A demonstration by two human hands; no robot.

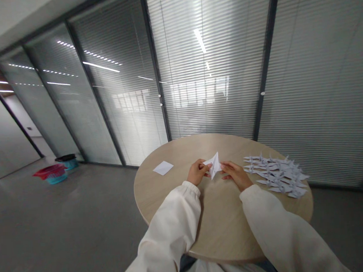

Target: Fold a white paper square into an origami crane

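Between my two hands is a partly folded piece of white paper (214, 167), with one point sticking up and another pointing down. My left hand (197, 171) pinches its left side, thumb over the paper. On the opposite edge, the fingers of my right hand (234, 174) are closed on the paper's right side. Just right of my right hand, many white folded paper cranes (277, 173) stand in close rows on the round wooden table (220, 224). A flat white paper square (163, 168) lies on the table to the left of my left hand.
Behind the table runs a glass partition (208, 68) with blinds and dark frames. Two waste baskets, one with a red liner (53, 172) and one with a black liner (67, 160), stand on the grey floor (82, 224) at the left.
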